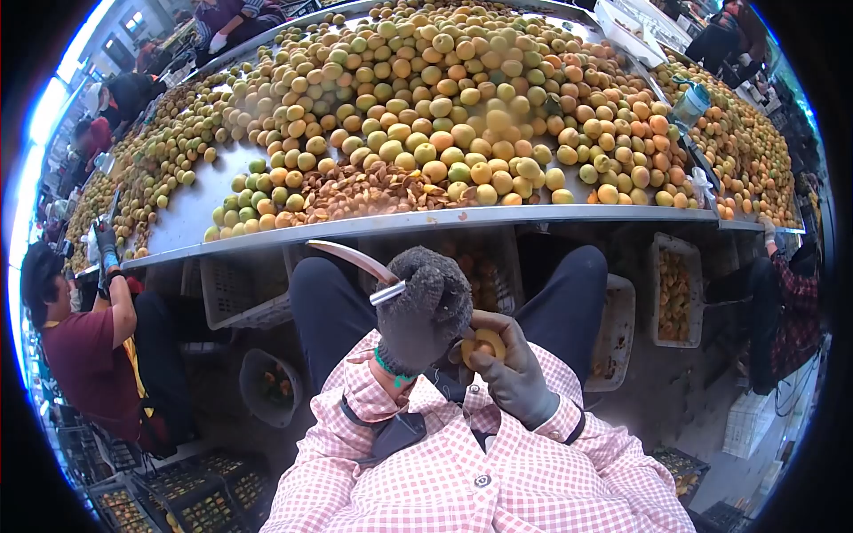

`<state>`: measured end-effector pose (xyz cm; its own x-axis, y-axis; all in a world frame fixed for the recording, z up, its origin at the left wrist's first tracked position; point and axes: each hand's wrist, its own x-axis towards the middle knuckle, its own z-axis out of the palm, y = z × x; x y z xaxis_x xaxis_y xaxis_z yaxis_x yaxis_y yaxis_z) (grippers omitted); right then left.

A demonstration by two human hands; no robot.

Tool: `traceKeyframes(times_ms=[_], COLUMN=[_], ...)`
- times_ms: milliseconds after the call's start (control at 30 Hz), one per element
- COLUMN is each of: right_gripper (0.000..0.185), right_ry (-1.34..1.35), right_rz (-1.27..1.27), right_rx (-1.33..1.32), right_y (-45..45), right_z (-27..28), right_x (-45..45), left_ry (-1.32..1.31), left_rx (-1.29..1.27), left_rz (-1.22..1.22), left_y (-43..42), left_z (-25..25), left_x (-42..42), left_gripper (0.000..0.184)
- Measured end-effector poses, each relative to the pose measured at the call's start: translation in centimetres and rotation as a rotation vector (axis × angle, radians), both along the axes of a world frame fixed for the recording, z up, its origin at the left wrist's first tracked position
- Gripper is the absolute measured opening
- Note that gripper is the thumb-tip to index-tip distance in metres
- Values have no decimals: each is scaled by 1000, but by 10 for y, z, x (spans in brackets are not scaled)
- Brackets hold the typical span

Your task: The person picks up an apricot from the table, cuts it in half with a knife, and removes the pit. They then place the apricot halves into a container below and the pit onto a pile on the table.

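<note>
My left hand (418, 306), in a dark knitted glove, is closed around a small knife with a curved blade (354, 258) and a silvery handle end. The blade points to the upper left. Close beside it, my right hand (515, 373) wears a thin grey glove with bare-looking fingertips and holds a cut apricot (485, 346) between thumb and fingers. Both hands are over my lap, below the metal table edge (426, 218). Beyond that edge lie many whole apricots (426, 115) and a pile of brown pits or pieces (364, 190).
Under the table stand crates, including a white crate (613, 333) and one with apricot pieces (675, 293). A bucket (270, 388) is at the lower left. A person in a maroon shirt (93, 355) works at left, another (791, 302) at right.
</note>
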<state>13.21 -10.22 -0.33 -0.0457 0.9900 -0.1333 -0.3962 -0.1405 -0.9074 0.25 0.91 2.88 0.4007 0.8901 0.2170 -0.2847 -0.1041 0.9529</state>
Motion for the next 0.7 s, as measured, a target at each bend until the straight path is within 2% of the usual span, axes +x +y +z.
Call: traceKeyframes(times_ms=[33, 100, 233, 267, 300, 333, 467, 533, 667, 700], right_gripper=[45, 40, 33, 33, 35, 36, 39, 37, 43, 42], right_ry=[-77, -56, -97, -97, -373, -650, -666, -573, -480, -365], right_rz=[-14, -50, -60, -62, -105, -148, -166, -102, -31, -40], right_rx=[25, 70, 187, 185, 388, 590, 456, 237, 136, 81], right_y=[-1, -2, -4, -3, 1, 3, 3, 0, -7, -9], right_z=[0, -2, 3, -1, -9, -13, -6, -8, -4, -7], right_x=[-1, -4, -5, -4, -1, 1, -3, 0, 1, -2], left_ry=[1, -342, -312, -485, -659, -660, -644, -598, -587, -581], left_rx=[-1, -190, -376, -465, -551, -551, -652, -668, -616, -589], left_rz=[1, -166, -16, -81, -147, -149, -59, -28, -19, -22], left_y=[-1, -2, -9, -8, -6, -5, -1, -3, -9, -10], left_z=[0, 2, 15, 6, 0, -5, -21, -24, -18, -14], left_x=[1, 5, 17, 15, 15, 15, 15, 15, 18, 19], left_gripper=[20, 14, 26, 20, 14, 14, 20, 21, 20, 20])
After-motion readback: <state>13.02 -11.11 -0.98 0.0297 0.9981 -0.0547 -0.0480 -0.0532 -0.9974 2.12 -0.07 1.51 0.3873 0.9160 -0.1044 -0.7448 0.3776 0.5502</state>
